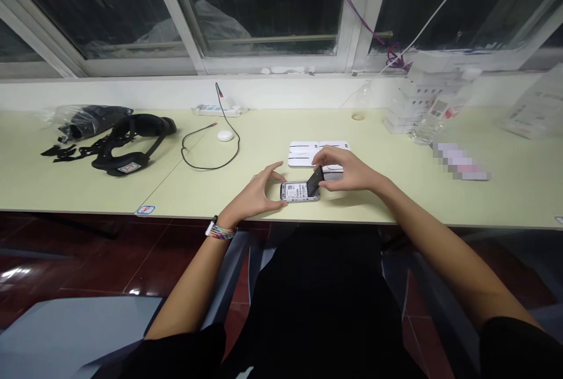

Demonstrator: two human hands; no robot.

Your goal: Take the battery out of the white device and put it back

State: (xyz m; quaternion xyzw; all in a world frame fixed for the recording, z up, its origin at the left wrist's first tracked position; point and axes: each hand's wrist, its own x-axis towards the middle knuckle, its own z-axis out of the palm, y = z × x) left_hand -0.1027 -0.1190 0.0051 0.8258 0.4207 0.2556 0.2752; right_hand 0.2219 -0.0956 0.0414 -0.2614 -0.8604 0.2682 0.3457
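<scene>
Black shirt (325, 297) nearest, arms (444, 250) stretched over pale table (261, 147)

With the left hand (255, 194): bracing an opened device (299, 200) by its left end between thumb and fingers, near the table's front edge. With the right hand (347, 171), angled inward: pinching a dark slab (315, 182), tilted up over the device's right end. Inside the device: white label (295, 191) with square code, print too small to read.

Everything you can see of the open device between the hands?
The device lies flat on the table near the front edge, open side up: small, rectangular, rounded corners, grey rim, plastic-looking. Inside is a white label with a square code; its text is unreadable. The left hand brackets its left end; the right hand holds a black slab tilted over its right end, the slab's low edge apparently touching it.
</scene>
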